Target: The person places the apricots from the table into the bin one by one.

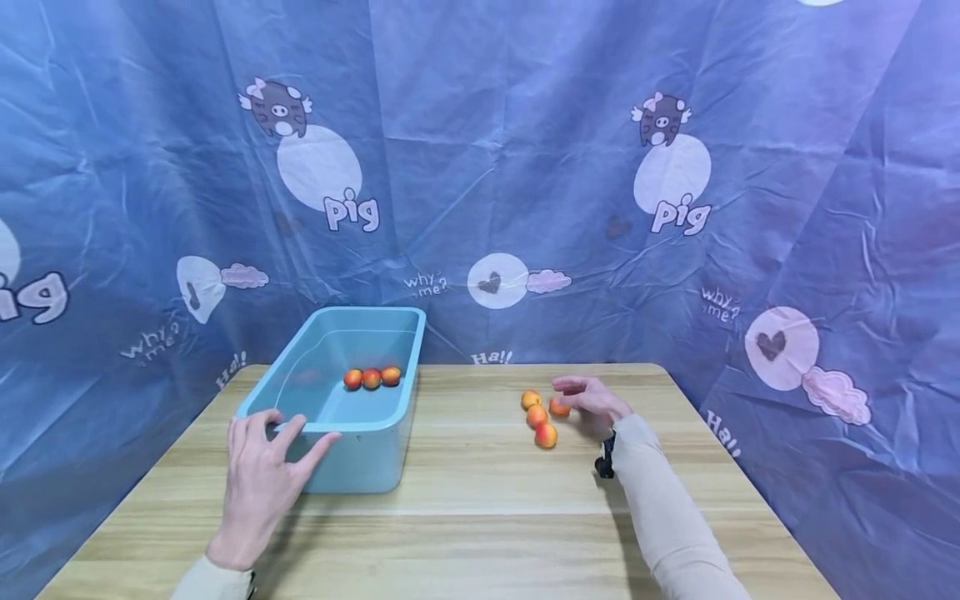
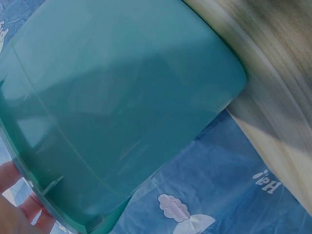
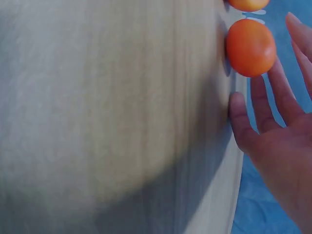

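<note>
Desk [image 1: 480, 533]: pale wood-grain top, running from near edge to far backdrop. Backdrop [image 1: 525, 125]: creased blue sheeting, hung behind the desk and folded round on left and right, printed with cartoon pigs, white circles, pink clouds, hearts and the words "pig", "why me?" and "Ha!!". Lighting: soft and even, without hard shadows.

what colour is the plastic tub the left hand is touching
The rectangular plastic tub is light blue, leaning turquoise; the head view shows it best.
</note>
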Demonstrator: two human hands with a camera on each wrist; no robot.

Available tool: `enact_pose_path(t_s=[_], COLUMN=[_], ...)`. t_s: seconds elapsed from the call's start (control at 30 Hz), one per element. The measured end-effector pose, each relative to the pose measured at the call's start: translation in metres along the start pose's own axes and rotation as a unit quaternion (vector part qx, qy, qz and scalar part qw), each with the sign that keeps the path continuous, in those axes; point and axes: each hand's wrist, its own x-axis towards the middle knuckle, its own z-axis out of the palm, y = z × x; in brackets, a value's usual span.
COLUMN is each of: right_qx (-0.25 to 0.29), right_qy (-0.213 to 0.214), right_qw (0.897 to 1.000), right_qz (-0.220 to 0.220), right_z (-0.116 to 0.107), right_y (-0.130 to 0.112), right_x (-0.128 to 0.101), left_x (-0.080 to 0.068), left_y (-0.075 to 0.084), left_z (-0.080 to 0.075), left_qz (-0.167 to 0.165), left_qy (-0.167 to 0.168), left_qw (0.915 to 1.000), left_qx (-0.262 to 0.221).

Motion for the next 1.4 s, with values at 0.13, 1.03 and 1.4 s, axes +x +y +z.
enact_pose_path(t_s=[0.13, 1.03, 1.4], right_qx=[0.001, 0.124, 0.119], right_qy=[-0.016, -0.025, -0.021], right_qw=[1.0, 0.99, 0.992], right_qz=[0.016, 0.062, 0.044], right_z=[-0.001, 0.003, 0.0], right_y=[0.008, 0.022, 0.022], right_x=[0.0, -0.002, -0.006], left_x=[-0.002, -0.003, -0.002], left_y=[0.001, -0.001, 0.0], left_z=[0.0, -0.002, -0.003], left_qz=[0.002, 0.006, 0.006], left_qy=[0.003, -0.012, -0.017], left_qw=[1.0, 0.9999, 0.9998], left_qx=[0.0, 0.007, 0.006])
